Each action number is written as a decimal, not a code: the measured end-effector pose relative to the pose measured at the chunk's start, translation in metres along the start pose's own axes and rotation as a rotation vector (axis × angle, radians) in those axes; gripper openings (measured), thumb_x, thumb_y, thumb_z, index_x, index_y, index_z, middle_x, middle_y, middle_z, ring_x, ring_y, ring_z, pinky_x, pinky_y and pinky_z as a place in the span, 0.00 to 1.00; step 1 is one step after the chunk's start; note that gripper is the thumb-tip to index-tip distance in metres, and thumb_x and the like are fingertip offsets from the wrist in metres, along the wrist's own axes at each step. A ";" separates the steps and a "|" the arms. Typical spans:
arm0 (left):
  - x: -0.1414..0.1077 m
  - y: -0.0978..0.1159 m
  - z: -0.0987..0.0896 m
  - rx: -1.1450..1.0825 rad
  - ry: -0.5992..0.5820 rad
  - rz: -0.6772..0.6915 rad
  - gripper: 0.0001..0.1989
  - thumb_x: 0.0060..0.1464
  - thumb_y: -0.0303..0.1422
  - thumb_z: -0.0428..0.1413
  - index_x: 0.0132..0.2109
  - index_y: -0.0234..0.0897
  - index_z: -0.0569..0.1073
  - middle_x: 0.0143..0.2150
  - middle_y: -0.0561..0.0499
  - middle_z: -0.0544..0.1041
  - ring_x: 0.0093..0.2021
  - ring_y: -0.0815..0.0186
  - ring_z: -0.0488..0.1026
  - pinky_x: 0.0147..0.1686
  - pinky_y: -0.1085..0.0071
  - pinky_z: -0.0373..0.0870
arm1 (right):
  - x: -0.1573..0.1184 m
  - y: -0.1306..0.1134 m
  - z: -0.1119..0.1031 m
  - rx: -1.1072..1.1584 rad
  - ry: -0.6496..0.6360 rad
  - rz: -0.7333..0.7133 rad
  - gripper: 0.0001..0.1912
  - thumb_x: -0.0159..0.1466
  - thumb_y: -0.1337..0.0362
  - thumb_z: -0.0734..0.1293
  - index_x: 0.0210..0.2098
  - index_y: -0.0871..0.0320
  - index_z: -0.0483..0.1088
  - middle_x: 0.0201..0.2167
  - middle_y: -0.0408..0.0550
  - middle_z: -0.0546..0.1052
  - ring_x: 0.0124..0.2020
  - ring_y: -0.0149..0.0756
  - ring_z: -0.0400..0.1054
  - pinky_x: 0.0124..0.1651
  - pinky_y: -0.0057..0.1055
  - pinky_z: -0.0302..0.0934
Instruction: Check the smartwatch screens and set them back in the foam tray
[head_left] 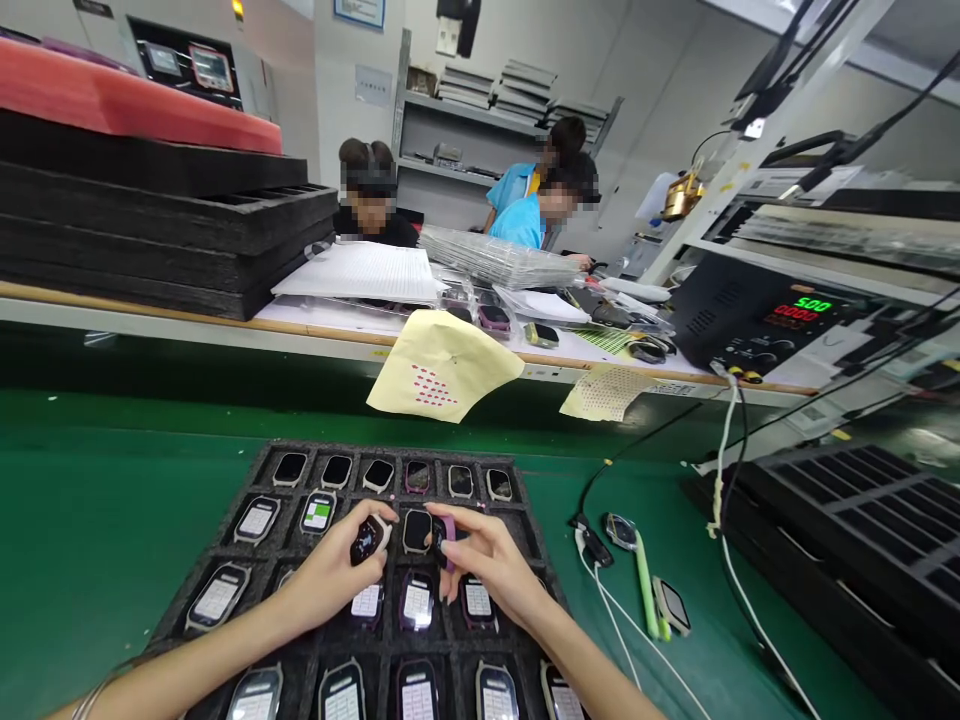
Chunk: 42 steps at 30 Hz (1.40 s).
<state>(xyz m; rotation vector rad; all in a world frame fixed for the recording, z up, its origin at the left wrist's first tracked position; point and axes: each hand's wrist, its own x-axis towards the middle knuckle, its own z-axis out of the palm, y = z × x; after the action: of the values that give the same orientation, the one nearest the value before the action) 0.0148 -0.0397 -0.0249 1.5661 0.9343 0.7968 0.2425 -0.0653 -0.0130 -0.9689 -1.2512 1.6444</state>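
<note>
My left hand (341, 560) is closed around a smartwatch case (369, 540) with a pale frame and a lit dark screen. A purple-framed smartwatch case (448, 540) is pinched, turned on edge, between the thumb and fingers of my right hand (491, 565). Both hands are above a black foam tray (259, 560) with square compartments holding several strapless watch cases. Between my hands, a dark-screened watch case (418, 531) sits in its slot. Several nearer cases, such as the purple one (417, 601), show a white keypad-like screen. My forearms hide parts of the tray.
To the right on the green mat lie a white cable (611, 600), a green strap (643, 585) and another watch case (672, 606). Black slotted trays (847, 540) stand far right. A power supply (765, 315) and stacked foam (150, 220) occupy the shelf. People sit beyond it.
</note>
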 end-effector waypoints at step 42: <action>0.001 0.007 -0.002 -0.577 -0.040 -0.223 0.24 0.46 0.23 0.54 0.53 0.35 0.65 0.40 0.47 0.77 0.41 0.62 0.76 0.39 0.63 0.76 | 0.006 -0.008 0.009 0.028 -0.008 0.022 0.23 0.61 0.68 0.67 0.55 0.58 0.63 0.46 0.55 0.75 0.26 0.34 0.74 0.22 0.27 0.68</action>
<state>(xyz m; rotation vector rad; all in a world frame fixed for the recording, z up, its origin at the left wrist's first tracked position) 0.0147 -0.0388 -0.0176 0.9560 0.7462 0.7843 0.2330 -0.0614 -0.0040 -0.9628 -1.2235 1.6808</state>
